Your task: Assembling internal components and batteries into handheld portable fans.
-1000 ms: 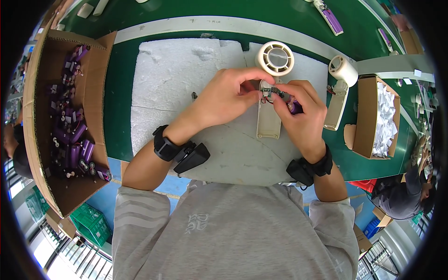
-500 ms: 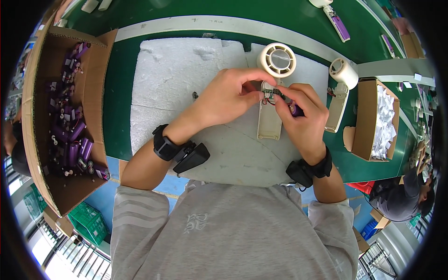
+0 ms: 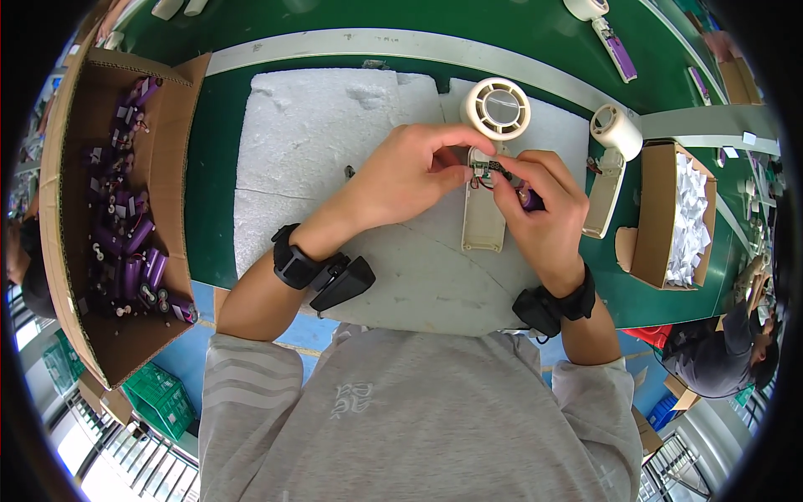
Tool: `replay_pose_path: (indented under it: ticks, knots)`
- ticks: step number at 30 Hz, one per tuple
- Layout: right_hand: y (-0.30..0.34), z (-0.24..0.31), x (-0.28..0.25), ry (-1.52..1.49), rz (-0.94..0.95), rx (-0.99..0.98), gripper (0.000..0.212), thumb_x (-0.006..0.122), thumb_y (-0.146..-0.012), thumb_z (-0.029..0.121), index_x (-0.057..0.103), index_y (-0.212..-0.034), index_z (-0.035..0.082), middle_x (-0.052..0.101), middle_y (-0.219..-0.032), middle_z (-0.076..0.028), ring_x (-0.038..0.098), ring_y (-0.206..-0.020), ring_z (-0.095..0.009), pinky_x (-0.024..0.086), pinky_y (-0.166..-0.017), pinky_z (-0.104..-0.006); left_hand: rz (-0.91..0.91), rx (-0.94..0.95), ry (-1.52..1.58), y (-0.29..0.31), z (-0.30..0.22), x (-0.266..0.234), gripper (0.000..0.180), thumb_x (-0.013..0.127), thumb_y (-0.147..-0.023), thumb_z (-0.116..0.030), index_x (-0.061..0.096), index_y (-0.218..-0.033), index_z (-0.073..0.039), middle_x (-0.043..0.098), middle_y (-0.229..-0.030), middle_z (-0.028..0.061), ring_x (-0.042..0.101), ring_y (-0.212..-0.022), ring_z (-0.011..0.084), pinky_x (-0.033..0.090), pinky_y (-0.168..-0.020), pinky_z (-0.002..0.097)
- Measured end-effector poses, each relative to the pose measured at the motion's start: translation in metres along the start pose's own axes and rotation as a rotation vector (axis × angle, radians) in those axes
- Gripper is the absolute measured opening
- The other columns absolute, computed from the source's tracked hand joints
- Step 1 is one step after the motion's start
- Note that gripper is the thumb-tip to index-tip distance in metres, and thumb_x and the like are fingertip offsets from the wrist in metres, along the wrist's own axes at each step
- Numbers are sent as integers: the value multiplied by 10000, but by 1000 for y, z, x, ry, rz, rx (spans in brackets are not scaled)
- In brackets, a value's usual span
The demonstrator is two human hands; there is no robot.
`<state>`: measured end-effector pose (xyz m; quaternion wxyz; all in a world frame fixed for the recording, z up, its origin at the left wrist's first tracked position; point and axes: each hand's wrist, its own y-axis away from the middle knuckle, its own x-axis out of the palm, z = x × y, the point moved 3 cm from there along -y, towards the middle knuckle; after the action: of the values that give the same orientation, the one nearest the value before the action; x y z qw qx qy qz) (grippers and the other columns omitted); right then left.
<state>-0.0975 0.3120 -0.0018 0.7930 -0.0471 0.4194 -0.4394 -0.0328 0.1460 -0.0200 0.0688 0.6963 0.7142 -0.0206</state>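
Note:
A cream handheld fan (image 3: 483, 222) lies on the white foam pad with its round head (image 3: 502, 109) away from me and its handle opened up. At the top of the handle sits a small green circuit board (image 3: 485, 170) with red and dark wires. My left hand (image 3: 414, 171) closes on the fan there, index finger at the neck and thumb at the board's left end. From the other side, my right hand (image 3: 544, 197) pinches the board's right end. A purple battery cell (image 3: 530, 199) shows partly beneath my right fingers; the rest of it is hidden.
A cardboard box (image 3: 191, 151) of purple battery cells (image 3: 132, 230) stands at left. On the right are another opened fan (image 3: 615, 167) and a carton (image 3: 652, 222) of folded white pieces (image 3: 690, 217). Beyond a pale rail (image 3: 401, 40), more fan parts (image 3: 615, 50) lie on a green surface.
The fan parts beyond the rail have shifted slightly right and nearer. My hands keep almost the same place and grip at the circuit board.

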Motion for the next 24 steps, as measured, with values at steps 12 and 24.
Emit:
replay_pose_path:
  ticks: [12,24]
  knots:
    - [0,-1,1,-28,-2,18,208,751,-739,10,711,-942,30,637,-883,-52,546,-623,-103,450,-554,-223,59,-14,-17,0,1,0,316,592,-883,37,627,-1185,-48,649,-892,19,584,-789,66,483,-697,228]
    - [1,-1,1,-15,-17,41,204,752,-742,20,715,-942,22,637,-884,-57,562,-632,-113,467,-573,-235,46,-9,-15,0,2,1,313,569,-888,48,626,-1183,-39,656,-935,19,578,-786,62,485,-694,226]
